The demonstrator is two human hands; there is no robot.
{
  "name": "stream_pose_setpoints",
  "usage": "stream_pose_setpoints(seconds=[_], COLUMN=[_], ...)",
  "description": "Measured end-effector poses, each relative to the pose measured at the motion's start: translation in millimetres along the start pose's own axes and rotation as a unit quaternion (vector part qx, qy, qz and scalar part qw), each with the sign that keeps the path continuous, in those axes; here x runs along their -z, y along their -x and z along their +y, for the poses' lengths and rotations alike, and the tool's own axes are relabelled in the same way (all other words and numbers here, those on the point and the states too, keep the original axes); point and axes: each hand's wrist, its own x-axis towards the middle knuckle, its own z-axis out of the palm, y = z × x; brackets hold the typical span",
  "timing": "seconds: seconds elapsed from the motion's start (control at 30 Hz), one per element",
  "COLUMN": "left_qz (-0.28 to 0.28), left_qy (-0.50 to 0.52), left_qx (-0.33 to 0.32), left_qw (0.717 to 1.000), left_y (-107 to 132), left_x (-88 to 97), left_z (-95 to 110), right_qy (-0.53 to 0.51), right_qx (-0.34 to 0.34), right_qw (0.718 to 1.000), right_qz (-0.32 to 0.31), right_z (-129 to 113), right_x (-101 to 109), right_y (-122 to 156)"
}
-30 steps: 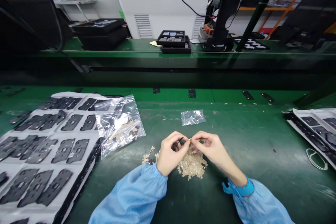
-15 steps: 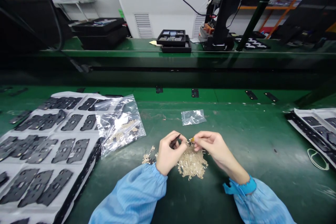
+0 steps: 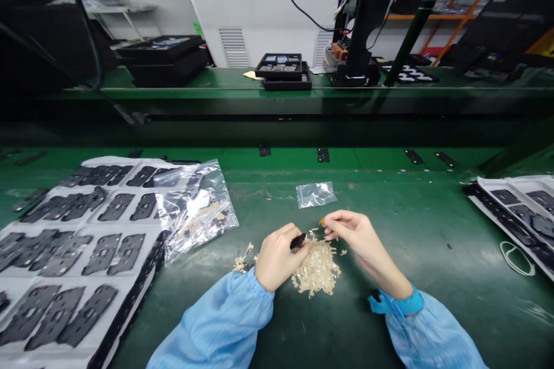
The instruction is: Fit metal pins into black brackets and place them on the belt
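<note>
Over the left side of a heap of small beige flat pieces [image 3: 318,277], my left hand [image 3: 279,256] is closed on a small black piece [image 3: 298,241]. Its exact kind is unclear. My right hand [image 3: 352,233] pinches a tiny yellow piece [image 3: 322,222] at the heap's upper right, thumb and fingertips together. The two hands are apart. A few more beige pieces [image 3: 243,258] lie to the left, partly hidden by my left hand.
On the left, a white tray [image 3: 93,225] carries several black plates, and a clear zip bag [image 3: 197,210] of beige pieces overlaps its edge. Beyond my hands is a small clear bag [image 3: 315,195]. At right are another tray [image 3: 497,187] and a pale loop [image 3: 517,258]. Black plates [image 3: 323,155] lie behind.
My right hand has drawn back from my left, so the gap between them is wider. My left hand has turned and lowered slightly, and the black piece now lies flatter. The view has shifted a little.
</note>
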Motion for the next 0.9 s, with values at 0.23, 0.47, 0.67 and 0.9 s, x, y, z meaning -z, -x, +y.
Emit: stream_pose_setpoints(seconds=[0.23, 0.47, 0.67, 0.9], left_qz=[0.094, 0.131, 0.133, 0.058], left_qy=[0.140, 0.181, 0.198, 0.431], left_qx=[-0.027, -0.046, -0.018, 0.180], left_qw=[0.985, 0.974, 0.971, 0.882], left_y=[3.6, 8.6, 6.6, -2.5], left_x=[3.9, -1.5, -4.0, -1.4], left_z=[14.6, 17.3, 12.8, 7.7], right_qy=[0.038, 0.044, 0.010, -0.044], right_qx=[0.007, 0.018, 0.019, -0.009], right_qw=[0.999, 0.998, 0.999, 0.999], right_qz=[-0.015, -0.028, -0.034, -0.027], right_z=[9.3, 9.3, 4.0, -0.4], right_x=[-12.1, -21.2, -23.8, -21.3], right_y=[3.8, 10.8, 12.8, 13.5])
